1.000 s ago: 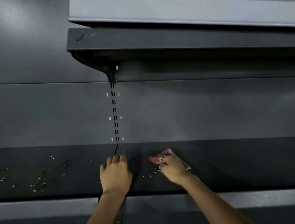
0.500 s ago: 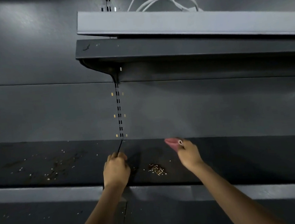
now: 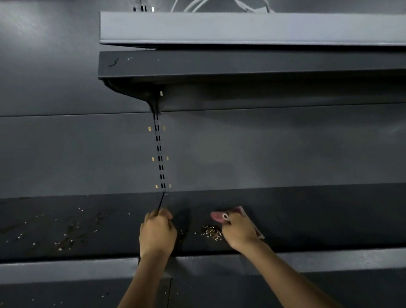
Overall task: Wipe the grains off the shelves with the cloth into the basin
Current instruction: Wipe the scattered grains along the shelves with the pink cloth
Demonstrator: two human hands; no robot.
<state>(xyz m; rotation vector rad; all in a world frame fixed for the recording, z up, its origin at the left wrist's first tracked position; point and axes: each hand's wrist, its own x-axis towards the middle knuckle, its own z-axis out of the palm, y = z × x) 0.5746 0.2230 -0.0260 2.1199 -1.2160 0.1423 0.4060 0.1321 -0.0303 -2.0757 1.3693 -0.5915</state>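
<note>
Dropping back onto the shelf point(image 3: 304, 208), the right hand point(image 3: 239, 230) is gripping the pink cloth point(image 3: 219, 215) beside the grain pile point(image 3: 212, 231); left hand point(image 3: 157, 231) is resting curled, seemingly empty. No basin showing; short, flat strokes are looking wisest.

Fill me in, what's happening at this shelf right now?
A person is wiping grains off a dark shelf. The right hand grips a pink cloth right beside a small pile of grains gathered near the shelf's front edge. The left hand, fingers curled, rests on the shelf just left of the pile. More scattered grains lie further left, not yet wiped. No basin is in view.
</note>
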